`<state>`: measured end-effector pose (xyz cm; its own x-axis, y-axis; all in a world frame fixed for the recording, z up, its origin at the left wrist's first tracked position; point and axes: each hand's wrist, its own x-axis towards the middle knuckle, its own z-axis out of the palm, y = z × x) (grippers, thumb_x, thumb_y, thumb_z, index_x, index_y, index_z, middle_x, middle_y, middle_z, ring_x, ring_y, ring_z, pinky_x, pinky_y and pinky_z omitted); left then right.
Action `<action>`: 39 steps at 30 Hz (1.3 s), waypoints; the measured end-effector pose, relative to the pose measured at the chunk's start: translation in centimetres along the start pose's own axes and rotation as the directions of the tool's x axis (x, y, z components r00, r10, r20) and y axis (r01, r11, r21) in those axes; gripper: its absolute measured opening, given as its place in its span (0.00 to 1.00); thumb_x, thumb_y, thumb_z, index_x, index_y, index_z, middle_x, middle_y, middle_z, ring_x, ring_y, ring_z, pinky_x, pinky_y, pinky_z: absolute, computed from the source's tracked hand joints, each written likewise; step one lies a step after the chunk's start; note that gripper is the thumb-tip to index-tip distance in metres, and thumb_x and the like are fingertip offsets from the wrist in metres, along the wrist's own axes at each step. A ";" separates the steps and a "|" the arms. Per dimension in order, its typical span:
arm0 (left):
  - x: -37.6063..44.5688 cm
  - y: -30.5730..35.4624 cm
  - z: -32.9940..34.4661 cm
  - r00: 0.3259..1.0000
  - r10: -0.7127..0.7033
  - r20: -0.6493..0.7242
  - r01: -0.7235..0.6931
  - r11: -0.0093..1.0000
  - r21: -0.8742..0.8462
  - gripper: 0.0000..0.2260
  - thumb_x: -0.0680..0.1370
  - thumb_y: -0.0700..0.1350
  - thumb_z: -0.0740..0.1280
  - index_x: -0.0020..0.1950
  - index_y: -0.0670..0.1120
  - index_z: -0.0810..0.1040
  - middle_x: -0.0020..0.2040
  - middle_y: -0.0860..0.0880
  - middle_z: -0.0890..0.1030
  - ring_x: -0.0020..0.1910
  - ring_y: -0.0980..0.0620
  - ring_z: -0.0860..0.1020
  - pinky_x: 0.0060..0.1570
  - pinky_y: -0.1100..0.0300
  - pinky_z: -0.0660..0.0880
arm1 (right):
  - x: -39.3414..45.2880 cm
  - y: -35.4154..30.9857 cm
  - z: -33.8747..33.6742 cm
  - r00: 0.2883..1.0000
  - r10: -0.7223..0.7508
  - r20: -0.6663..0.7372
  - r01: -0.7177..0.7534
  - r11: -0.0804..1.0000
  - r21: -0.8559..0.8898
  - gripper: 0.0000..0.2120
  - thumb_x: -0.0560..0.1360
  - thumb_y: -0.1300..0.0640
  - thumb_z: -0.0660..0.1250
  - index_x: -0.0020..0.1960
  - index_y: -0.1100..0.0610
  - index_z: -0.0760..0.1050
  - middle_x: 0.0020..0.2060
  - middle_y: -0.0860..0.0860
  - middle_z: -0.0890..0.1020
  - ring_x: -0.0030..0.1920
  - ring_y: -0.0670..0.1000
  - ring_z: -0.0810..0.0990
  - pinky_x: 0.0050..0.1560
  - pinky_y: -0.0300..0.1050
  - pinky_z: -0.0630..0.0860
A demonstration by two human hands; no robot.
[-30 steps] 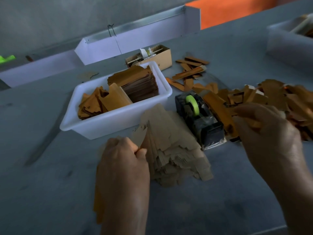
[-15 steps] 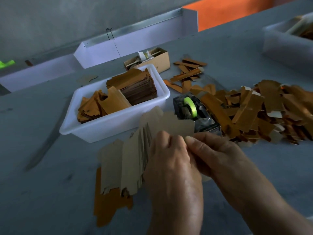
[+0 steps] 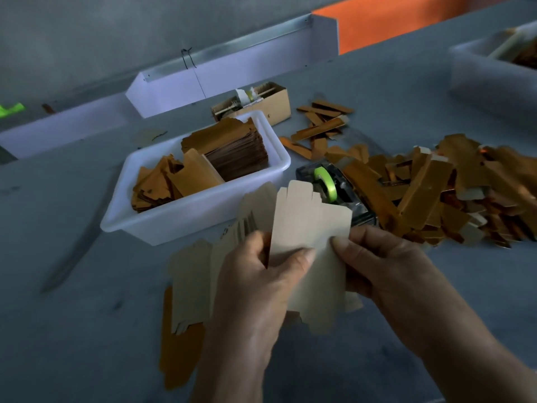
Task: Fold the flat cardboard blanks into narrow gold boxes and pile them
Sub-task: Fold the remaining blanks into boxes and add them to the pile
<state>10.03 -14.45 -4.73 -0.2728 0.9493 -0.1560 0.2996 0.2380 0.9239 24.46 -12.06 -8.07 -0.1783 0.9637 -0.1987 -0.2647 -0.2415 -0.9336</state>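
Both grips on one flat blank (image 3: 308, 245), kraft side up. Left hand (image 3: 255, 292) pinches its left edge, thumb on top; right hand (image 3: 386, 274) pinches the right edge. Blank sits between the grips, long axis running away from me. Fanned blank stack (image 3: 197, 274) lies left of left grip; folded gold box pile (image 3: 441, 193) beyond right grip, nearer that hand.

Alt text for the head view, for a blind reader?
Both hands, left hand and right hand, pinch one flat cardboard blank above a grey table. Behind: a white tub of blanks, a tape dispenser, piled gold boxes.
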 end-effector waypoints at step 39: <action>-1.1 0.1 1.4 0.966 0.152 0.210 -0.161 0.986 0.030 0.11 0.79 0.50 0.64 0.47 0.44 0.81 0.43 0.39 0.82 0.45 0.39 0.79 0.46 0.42 0.76 | -1.1 -0.5 -0.3 0.981 -0.172 -0.088 0.143 0.953 -0.267 0.22 0.58 0.41 0.67 0.46 0.53 0.78 0.36 0.48 0.83 0.39 0.46 0.82 0.39 0.41 0.78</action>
<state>11.63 -15.22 -4.89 -0.0256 0.9961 -0.0841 0.3671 0.0876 0.9260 25.11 -13.00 -7.51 -0.0458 0.9971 -0.0612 -0.0242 -0.0623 -0.9978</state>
